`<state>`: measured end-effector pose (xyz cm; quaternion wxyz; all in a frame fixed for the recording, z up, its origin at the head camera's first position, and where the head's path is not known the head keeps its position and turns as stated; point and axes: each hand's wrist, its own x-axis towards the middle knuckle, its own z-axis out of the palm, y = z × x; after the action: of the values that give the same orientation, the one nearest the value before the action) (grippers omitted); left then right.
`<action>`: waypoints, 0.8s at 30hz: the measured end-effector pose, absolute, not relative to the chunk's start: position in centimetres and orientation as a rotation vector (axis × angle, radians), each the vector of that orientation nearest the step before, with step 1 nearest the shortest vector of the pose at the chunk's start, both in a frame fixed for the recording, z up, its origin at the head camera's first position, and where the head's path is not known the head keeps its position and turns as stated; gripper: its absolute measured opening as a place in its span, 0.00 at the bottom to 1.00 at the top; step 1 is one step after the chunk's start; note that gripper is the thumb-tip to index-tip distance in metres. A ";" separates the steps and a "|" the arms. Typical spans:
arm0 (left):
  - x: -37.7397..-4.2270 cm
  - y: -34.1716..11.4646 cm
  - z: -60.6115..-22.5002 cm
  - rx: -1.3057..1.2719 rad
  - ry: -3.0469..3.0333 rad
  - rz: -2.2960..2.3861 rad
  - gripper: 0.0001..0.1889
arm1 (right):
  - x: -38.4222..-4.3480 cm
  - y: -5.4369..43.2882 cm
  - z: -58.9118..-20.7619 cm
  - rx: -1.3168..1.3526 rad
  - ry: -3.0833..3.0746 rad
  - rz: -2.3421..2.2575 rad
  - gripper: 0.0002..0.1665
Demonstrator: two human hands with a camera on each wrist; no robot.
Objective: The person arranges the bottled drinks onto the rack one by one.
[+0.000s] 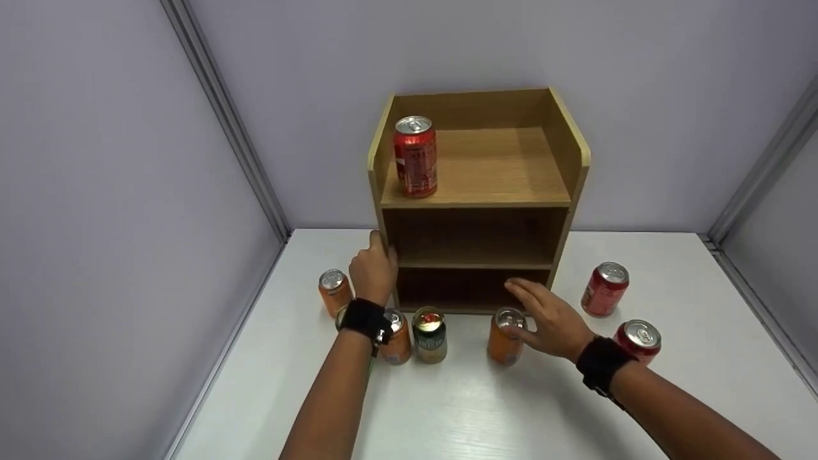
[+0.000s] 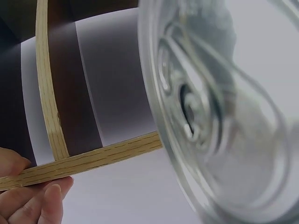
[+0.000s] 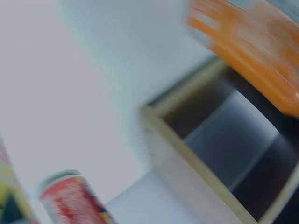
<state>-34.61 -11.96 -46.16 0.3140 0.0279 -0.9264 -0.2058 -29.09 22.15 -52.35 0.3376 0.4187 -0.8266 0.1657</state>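
Note:
My left hand grips the left side panel of a small wooden shelf. In the left wrist view, thumb and fingers lie on opposite faces of the panel's edge. My right hand reaches towards the shelf with fingers extended, its thumb overlapping the top of an orange can. That can shows blurred in the right wrist view, where the hand is out of sight. A red can stands upright on the shelf's top level, at the left.
Near my left wrist stand orange cans and a green-and-gold can; another can is mostly hidden by the wrist. Two red cans stand right of the shelf, one partly behind my right wrist. Pale walls enclose the white table.

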 end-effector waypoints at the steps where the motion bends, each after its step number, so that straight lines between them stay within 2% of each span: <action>1: -34.6 -12.0 -46.2 0.077 -2.443 -0.540 0.18 | -28.9 22.3 -53.0 1.103 -2.179 0.421 0.54; 10: -34.7 -12.0 -46.2 0.078 -2.439 -0.550 0.18 | -27.9 23.2 -56.9 1.069 -2.370 0.433 0.59; 24: -34.7 -11.9 -46.4 0.080 -2.437 -0.530 0.18 | -27.9 22.2 -58.5 1.003 -2.365 0.543 0.61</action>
<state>-34.74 -11.92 -46.35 0.3177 0.0303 -0.9260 -0.2014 -27.92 22.22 -58.50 0.2552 0.3693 -0.8709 0.2000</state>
